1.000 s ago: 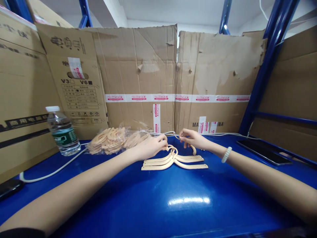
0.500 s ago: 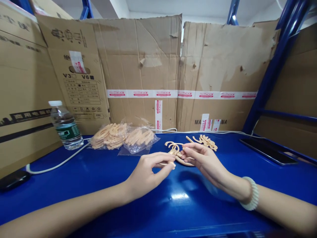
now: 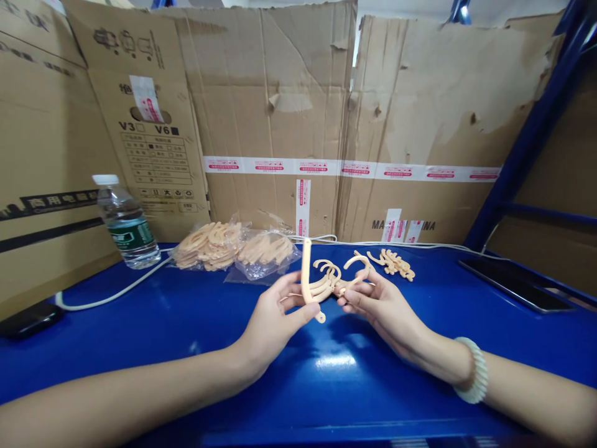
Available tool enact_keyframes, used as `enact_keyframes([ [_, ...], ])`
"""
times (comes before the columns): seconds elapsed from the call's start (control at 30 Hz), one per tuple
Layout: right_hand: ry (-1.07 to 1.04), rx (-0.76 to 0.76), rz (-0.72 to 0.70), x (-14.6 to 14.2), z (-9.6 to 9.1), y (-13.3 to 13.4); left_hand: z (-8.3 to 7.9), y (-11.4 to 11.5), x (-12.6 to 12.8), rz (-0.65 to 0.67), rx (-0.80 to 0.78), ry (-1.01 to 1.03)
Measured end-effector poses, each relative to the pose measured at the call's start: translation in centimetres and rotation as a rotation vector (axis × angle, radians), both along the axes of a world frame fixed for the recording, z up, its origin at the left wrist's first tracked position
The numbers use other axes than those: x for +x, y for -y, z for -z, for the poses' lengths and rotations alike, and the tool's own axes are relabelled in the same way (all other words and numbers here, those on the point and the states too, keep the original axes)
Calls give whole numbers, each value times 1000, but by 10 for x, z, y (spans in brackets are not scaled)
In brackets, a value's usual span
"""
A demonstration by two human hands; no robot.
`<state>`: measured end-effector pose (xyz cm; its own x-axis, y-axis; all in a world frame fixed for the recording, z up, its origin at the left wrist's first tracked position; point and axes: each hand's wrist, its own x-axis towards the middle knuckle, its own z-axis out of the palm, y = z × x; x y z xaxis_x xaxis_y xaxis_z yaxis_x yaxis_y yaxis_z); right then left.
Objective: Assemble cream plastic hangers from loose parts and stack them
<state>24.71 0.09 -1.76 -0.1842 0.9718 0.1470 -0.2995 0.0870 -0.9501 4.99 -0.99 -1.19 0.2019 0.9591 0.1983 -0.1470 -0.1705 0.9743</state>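
My left hand (image 3: pixel 275 317) pinches a long beige plastic arm piece (image 3: pixel 306 277) and holds it upright above the blue table (image 3: pixel 196 336). My right hand (image 3: pixel 380 305) grips a beige curved hook piece (image 3: pixel 357 264) close beside it, its fingers closed round the piece. Between and behind the hands lies a small stack of beige hanger parts (image 3: pixel 326 280). A loose heap of small beige hooks (image 3: pixel 394 262) rests behind my right hand.
Clear bags of beige parts (image 3: pixel 233 246) lie at the back left, next to a water bottle (image 3: pixel 125 223). Cardboard walls (image 3: pixel 280 118) enclose the table. A white cable (image 3: pixel 107 298) runs along the left; a dark phone (image 3: pixel 28 320) lies far left, a tablet (image 3: pixel 517 283) right.
Both hands drew back from the table's rear toward me, and the view tipped downward. My left hand has lifted one long piece upright; my right hand now holds a hook piece.
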Motion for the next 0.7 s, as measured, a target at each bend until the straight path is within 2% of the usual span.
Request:
enact_keyframes([
  [0.1,35,-41,-48,-1,2,0,3,3,1,58,9,-45],
  [0.37,116,-70,-182,-5,3,2,8,2,1,19,83,-116],
  [0.5,120,-97,-208,-5,3,1,11,2,0,-3,102,-165],
  [0.7,126,-76,-243,-4,5,1,8,4,0,57,87,-143],
])
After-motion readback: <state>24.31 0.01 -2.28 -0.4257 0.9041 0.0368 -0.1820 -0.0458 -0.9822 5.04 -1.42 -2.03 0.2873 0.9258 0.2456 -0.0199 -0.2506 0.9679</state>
